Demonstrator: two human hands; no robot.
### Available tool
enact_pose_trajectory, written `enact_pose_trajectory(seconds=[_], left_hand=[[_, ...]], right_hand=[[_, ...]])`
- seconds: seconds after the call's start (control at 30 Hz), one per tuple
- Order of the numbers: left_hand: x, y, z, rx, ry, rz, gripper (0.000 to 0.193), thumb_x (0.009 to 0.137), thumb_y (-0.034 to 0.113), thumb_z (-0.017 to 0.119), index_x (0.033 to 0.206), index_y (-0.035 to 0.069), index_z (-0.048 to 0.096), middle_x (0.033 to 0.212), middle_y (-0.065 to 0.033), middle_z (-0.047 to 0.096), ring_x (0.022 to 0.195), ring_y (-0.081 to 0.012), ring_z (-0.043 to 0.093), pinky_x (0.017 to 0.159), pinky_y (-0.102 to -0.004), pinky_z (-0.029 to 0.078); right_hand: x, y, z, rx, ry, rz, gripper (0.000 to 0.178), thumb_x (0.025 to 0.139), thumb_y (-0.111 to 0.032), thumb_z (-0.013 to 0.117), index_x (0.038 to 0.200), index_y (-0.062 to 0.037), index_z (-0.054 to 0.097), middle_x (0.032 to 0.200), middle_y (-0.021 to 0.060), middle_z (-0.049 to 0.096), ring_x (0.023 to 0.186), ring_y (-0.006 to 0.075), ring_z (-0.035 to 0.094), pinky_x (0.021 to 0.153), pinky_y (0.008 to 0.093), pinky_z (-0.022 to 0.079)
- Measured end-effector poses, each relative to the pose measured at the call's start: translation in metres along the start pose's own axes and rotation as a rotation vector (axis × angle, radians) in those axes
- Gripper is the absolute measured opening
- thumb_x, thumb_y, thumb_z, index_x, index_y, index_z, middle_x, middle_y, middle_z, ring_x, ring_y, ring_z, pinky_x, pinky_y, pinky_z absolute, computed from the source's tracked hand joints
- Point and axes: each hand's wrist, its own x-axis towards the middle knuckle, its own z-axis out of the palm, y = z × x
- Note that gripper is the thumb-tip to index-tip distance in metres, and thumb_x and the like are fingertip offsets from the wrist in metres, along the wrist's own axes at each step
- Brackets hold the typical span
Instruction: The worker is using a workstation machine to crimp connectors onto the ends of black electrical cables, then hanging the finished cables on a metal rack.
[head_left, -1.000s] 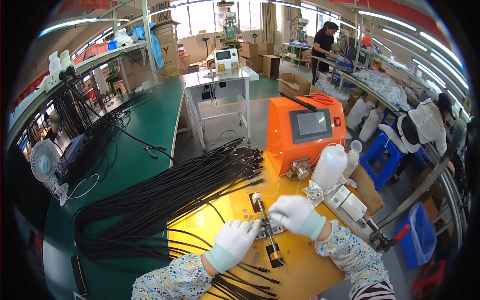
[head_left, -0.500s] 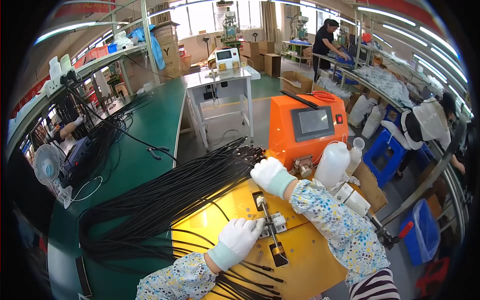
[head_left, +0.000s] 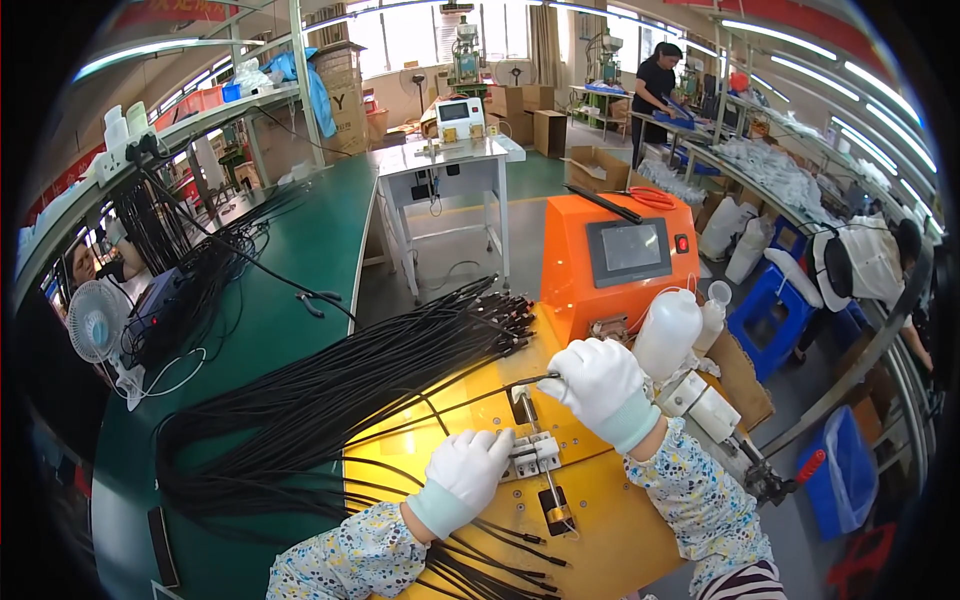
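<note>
My right hand (head_left: 602,388), in a white glove, pinches the end of a black cable (head_left: 522,382) above the yellow machine top. That cable runs back left toward the large bundle of black cables (head_left: 330,370). My left hand (head_left: 468,472), also gloved, has its fingertips closed at the left side of a small metal clamp fixture (head_left: 536,455). A short dark piece of cable shows between those fingertips and the fixture's blocks. Several cable ends (head_left: 520,575) lie on the yellow plate (head_left: 620,520) below my left hand.
An orange machine (head_left: 610,260) with a screen stands behind the plate, pliers on its top. White bottles (head_left: 668,333) and a red-handled lever (head_left: 810,464) are at right. A fan (head_left: 98,325) stands left of the green table (head_left: 300,230). Other people work farther off.
My right hand has moved from the bundle's ends to the right and nearer, drawing out one cable end. My left hand stays at the fixture, shifted slightly left.
</note>
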Motion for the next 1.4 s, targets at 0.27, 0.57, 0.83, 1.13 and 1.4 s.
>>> enact_pose_trajectory(seconds=[0.27, 0.57, 0.83, 1.13, 1.4], left_hand=[[0.005, -0.004, -0.014, -0.056, -0.033, 0.001, 0.035, 0.075, 0.014, 0.07, 0.108, 0.008, 0.061, 0.089, -0.0063, 0.062, 0.085, -0.027, 0.06, 0.077, -0.0363, 0.048], [0.016, 0.021, -0.041, -0.25, 0.184, -0.061, 0.026, 0.08, 0.014, 0.068, 0.104, 0.006, 0.066, 0.092, -0.0114, 0.065, 0.086, -0.0286, 0.064, 0.076, -0.034, 0.052], [0.008, 0.012, -0.025, -0.768, -0.097, -0.26, 0.022, 0.087, 0.016, 0.063, 0.106, 0.004, 0.067, 0.086, -0.0161, 0.066, 0.077, -0.0295, 0.067, 0.069, -0.033, 0.054], [0.009, 0.011, -0.016, -0.386, -0.069, -0.165, 0.027, 0.085, 0.012, 0.061, 0.111, 0.009, 0.066, 0.082, -0.0077, 0.063, 0.073, -0.0235, 0.062, 0.064, -0.0323, 0.051], [-0.005, 0.006, -0.003, 0.062, -0.015, 0.068, 0.04, 0.078, 0.012, 0.059, 0.118, 0.012, 0.062, 0.077, -0.0012, 0.056, 0.069, -0.0188, 0.056, 0.06, -0.032, 0.049]], right_hand=[[-0.005, 0.009, 0.008, 0.228, 0.035, 0.115, 0.012, 0.084, -0.017, 0.064, 0.089, -0.0064, 0.063, 0.08, 0.0092, 0.062, 0.076, 0.0275, 0.062, 0.068, 0.0373, 0.048], [-0.052, -0.022, -0.019, 0.921, -0.441, 0.558, 0.017, 0.088, -0.016, 0.061, 0.092, -0.0005, 0.067, 0.077, 0.0096, 0.066, 0.068, 0.0147, 0.062, 0.063, 0.03, 0.049], [-0.061, -0.028, -0.009, 0.751, -0.253, 0.336, 0.014, 0.087, -0.013, 0.061, 0.093, -0.0011, 0.067, 0.077, 0.0085, 0.066, 0.066, 0.016, 0.061, 0.061, 0.029, 0.049], [-0.062, -0.021, 0.008, 0.634, -0.217, 0.219, 0.013, 0.082, -0.02, 0.065, 0.085, -0.0069, 0.066, 0.078, 0.0084, 0.064, 0.076, 0.0293, 0.062, 0.068, 0.0387, 0.05], [-0.037, -0.005, 0.015, 0.512, -0.269, 0.144, 0.013, 0.083, -0.024, 0.063, 0.083, -0.0116, 0.067, 0.078, 0.0055, 0.062, 0.078, 0.0262, 0.061, 0.07, 0.0385, 0.048]])
